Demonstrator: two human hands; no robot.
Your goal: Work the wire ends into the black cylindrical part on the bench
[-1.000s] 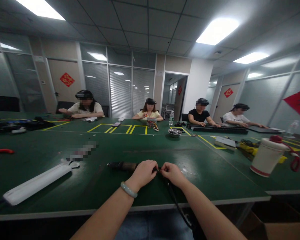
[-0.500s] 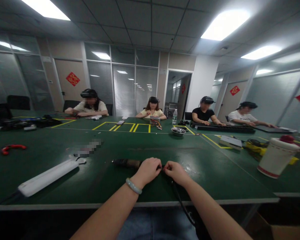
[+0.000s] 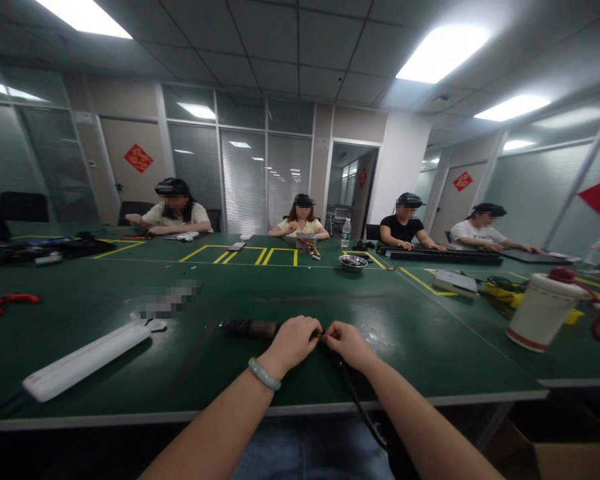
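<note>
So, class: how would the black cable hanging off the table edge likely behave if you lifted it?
Probably floppy: the cable curves and droops over the table edge instead of holding straight. Likely light, since the left hand and right hand seem to pinch it with fingertips only. It may slide off if released, as part of it hangs below the edge.

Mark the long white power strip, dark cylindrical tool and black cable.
long white power strip (image 3: 87, 360), head view, middle of its body.
dark cylindrical tool (image 3: 250, 328), head view, exposed barrel.
black cable (image 3: 355, 403), head view, stretch crossing table edge.
</note>
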